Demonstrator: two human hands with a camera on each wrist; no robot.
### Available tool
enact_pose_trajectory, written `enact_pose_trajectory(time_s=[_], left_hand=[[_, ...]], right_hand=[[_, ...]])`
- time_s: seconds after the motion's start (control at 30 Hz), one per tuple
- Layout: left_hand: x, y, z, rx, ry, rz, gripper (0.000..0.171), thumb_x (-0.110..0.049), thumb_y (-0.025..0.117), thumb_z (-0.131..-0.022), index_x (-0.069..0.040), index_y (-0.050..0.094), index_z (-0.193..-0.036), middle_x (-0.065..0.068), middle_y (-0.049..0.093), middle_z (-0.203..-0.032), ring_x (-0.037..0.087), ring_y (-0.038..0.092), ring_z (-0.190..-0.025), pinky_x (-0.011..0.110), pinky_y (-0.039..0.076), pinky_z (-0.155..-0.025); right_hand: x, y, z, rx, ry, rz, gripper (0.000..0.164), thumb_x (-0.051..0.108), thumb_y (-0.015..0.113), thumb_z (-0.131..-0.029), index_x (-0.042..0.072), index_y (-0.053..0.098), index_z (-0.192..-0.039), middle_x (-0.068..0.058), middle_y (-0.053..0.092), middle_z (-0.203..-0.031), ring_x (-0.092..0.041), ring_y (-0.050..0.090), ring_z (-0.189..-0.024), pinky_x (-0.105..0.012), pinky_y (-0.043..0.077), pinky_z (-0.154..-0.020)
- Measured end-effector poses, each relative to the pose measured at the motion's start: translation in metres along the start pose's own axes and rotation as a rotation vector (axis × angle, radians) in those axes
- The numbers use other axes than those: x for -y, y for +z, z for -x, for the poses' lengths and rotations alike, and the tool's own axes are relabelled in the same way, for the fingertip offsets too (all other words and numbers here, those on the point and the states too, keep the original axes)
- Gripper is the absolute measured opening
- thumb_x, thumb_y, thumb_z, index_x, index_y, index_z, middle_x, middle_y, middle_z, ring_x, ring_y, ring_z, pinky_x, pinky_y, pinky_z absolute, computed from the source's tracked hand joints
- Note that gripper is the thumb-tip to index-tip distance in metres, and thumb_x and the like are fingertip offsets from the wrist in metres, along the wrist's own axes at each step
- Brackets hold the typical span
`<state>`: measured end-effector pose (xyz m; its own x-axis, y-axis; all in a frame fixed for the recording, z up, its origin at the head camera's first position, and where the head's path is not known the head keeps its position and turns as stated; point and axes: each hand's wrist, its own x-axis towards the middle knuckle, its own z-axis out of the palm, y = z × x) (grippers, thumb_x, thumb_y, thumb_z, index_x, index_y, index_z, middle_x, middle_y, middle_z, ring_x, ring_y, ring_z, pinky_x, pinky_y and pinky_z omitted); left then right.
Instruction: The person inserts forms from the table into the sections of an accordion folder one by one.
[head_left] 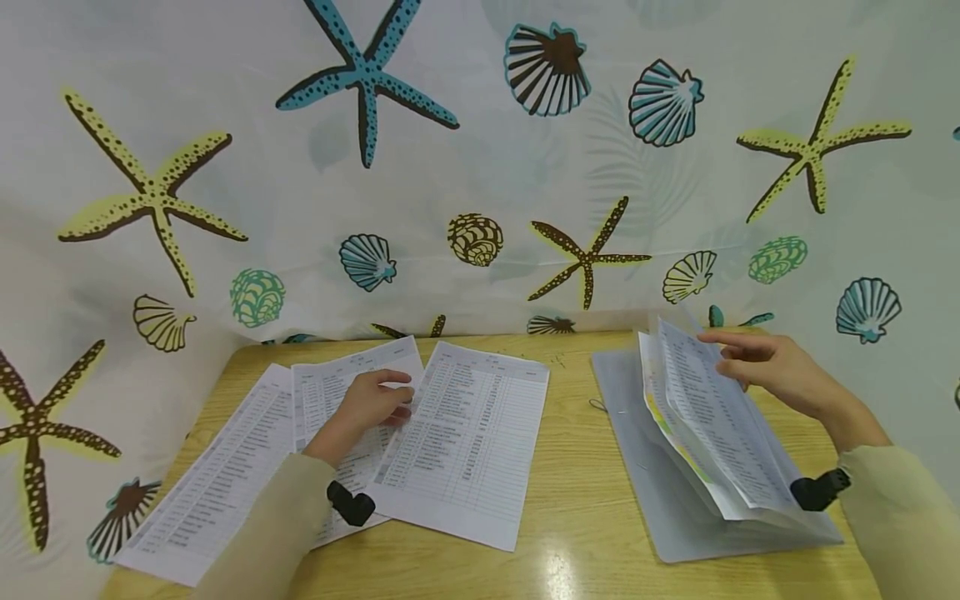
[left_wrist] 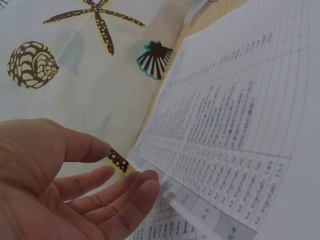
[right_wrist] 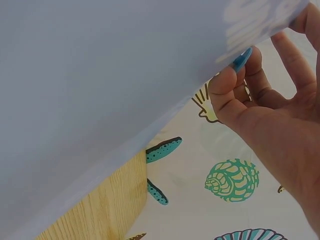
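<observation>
My left hand (head_left: pixel 375 398) hovers over the middle printed sheet (head_left: pixel 322 387). Its fingers are loosely bent at the left edge of another printed sheet (head_left: pixel 465 442), and the left wrist view has nothing between thumb and fingertips. At the right lies a grey-blue plastic folder (head_left: pixel 637 467), its inner pages (head_left: pixel 697 400) standing partly raised. My right hand (head_left: pixel 780 371) holds the raised cover by its upper edge; in the right wrist view the cover (right_wrist: pixel 100 90) blocks the pages. A small blue piece (right_wrist: pixel 242 59) shows between the fingers there, its kind unclear.
A third printed sheet (head_left: pixel 217 475) lies at the far left under the left forearm. The wooden table (head_left: pixel 570 467) meets a cloth backdrop (head_left: pixel 450 167) printed with shells and starfish. Yellow and green strips (head_left: pixel 678 442) show along the raised pages' edge.
</observation>
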<state>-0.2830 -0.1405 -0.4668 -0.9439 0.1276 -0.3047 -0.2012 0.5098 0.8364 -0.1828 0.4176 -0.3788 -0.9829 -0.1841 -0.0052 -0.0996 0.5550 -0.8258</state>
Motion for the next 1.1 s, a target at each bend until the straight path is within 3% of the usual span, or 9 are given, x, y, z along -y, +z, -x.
enact_pose_trajectory(time_s=[0.27, 0.63, 0.9, 1.1], left_hand=[[0.011, -0.008, -0.004, -0.031, -0.048, 0.038, 0.046, -0.017, 0.064, -0.103, 0.003, 0.057, -0.144, 0.023, 0.074, -0.114, 0.013, 0.072, -0.075, 0.026, 0.061, -0.066], [0.018, -0.007, -0.008, -0.041, -0.063, 0.008, 0.038, -0.016, 0.064, -0.103, 0.004, 0.063, -0.135, 0.019, 0.078, -0.103, 0.012, 0.068, -0.066, 0.026, 0.06, -0.061], [0.018, -0.002, -0.014, -0.055, -0.04, -0.115, 0.044, -0.02, 0.072, -0.097, 0.001, 0.067, -0.135, 0.004, 0.071, -0.074, 0.011, 0.061, -0.059, 0.024, 0.052, -0.056], [0.02, 0.004, -0.014, -0.038, 0.002, -0.181, 0.038, -0.02, 0.075, -0.095, 0.0, 0.073, -0.127, 0.006, 0.072, -0.086, 0.012, 0.061, -0.069, 0.021, 0.05, -0.059]], right_hand=[[0.0, 0.0, 0.001, 0.003, 0.005, 0.0, 0.049, 0.021, 0.066, -0.106, 0.014, 0.056, -0.153, 0.011, 0.051, -0.127, -0.01, 0.054, -0.093, -0.027, 0.054, -0.074], [-0.001, 0.0, 0.001, 0.002, 0.02, 0.03, 0.051, 0.024, 0.066, -0.106, 0.013, 0.055, -0.154, 0.01, 0.049, -0.131, -0.011, 0.053, -0.097, -0.027, 0.054, -0.075], [0.001, 0.001, 0.0, -0.003, 0.013, 0.019, 0.05, 0.022, 0.067, -0.105, 0.013, 0.056, -0.153, 0.011, 0.05, -0.13, -0.01, 0.054, -0.096, -0.029, 0.056, -0.075], [0.001, 0.0, -0.001, -0.003, 0.014, 0.028, 0.05, 0.023, 0.067, -0.105, 0.012, 0.056, -0.152, 0.006, 0.051, -0.124, -0.012, 0.055, -0.091, -0.028, 0.055, -0.073]])
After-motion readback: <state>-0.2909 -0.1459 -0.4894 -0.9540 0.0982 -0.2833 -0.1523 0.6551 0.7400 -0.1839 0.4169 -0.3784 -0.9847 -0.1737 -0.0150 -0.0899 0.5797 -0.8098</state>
